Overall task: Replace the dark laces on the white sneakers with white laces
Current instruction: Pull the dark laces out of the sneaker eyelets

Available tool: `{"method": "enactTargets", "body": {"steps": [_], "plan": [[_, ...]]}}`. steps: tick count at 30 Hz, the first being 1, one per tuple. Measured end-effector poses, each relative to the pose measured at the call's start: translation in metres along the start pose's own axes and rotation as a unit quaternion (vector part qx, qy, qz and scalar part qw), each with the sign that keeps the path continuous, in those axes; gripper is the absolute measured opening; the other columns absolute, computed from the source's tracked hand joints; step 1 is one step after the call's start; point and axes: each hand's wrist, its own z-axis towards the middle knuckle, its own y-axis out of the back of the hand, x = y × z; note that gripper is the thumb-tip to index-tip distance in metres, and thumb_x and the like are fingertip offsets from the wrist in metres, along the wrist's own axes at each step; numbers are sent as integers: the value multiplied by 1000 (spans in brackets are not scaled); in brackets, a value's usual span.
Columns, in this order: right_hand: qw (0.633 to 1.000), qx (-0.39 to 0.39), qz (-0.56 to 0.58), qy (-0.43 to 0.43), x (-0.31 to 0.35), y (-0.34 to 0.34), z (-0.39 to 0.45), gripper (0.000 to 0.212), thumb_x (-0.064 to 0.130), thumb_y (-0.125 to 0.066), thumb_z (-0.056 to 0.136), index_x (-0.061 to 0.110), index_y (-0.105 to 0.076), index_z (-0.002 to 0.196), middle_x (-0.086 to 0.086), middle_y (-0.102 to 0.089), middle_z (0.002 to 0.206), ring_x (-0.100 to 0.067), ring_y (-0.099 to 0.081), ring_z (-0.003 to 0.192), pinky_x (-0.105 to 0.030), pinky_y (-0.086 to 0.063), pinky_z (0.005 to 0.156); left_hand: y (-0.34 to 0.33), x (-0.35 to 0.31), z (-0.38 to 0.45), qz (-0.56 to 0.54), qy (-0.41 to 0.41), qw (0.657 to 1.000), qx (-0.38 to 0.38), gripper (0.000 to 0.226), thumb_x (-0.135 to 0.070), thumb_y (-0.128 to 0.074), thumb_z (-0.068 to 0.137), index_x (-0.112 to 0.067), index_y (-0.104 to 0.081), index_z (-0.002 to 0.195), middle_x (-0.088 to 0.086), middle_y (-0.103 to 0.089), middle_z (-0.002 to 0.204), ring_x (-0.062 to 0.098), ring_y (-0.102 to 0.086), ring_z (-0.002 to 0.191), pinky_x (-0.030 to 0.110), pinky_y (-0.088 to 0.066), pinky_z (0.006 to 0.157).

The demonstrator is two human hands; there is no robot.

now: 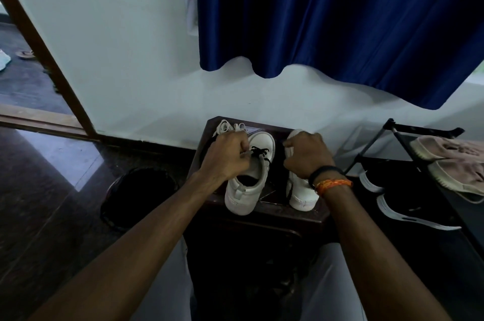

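We've got both white sneakers on the small dark table (311, 216), toes toward the wall. Left hand (227, 154) is curled over the left sneaker (247, 181), fingers pinching at the dark lace (258, 151), which is only partly threaded through the upper eyelets. Right hand (307, 154) is closed around the toe end of the right sneaker (301, 193); we can't tell if that one has any lace left, the hand covers it. White laces (228, 125) sit bunched at the table's far left corner, just behind the left hand.

Risks: the left sneaker's heel overhangs the near edge, so a hard tug on the lace could drag it off. The left wrist could also knock the white laces off the table.
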Motion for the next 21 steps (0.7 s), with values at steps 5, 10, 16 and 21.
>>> {"method": "enactTargets", "body": {"steps": [5, 10, 16, 21], "plan": [[993, -7, 106, 52, 17, -11, 15, 28, 18, -69, 84, 22, -77, 111, 1, -74, 115, -21, -64, 111, -28, -47, 95, 0, 2, -2, 22, 19, 999, 16, 11, -27, -68, 84, -22, -59, 80, -5, -65, 71, 20, -64, 67, 42, -57, 65], [995, 36, 68, 63, 29, -24, 27, 21, 31, -71, 79, 22, -80, 96, -9, -73, 102, -31, -63, 103, -39, -54, 85, 0, 1, -4, 47, 15, 999, 10, 12, -25, -66, 86, -17, -57, 83, 0, -63, 73, 25, -62, 70, 40, -54, 63], [994, 35, 66, 76, 22, -19, 31, 17, 24, -72, 77, 25, -81, 91, -4, -76, 97, -26, -65, 98, -35, -54, 87, -2, 11, 0, -31, 67, 997, -7, 19, -24, -70, 89, -17, -59, 75, -3, -62, 63, 13, -57, 54, 31, -45, 52], [995, 24, 36, 92, 28, -30, 33, 25, 30, -68, 74, 29, -79, 97, -5, -71, 105, -28, -63, 102, -38, -53, 87, -3, 14, 3, -37, 77, 996, 12, 12, -23, -68, 88, -19, -66, 77, -5, -66, 65, 11, -60, 58, 25, -43, 56]]}}
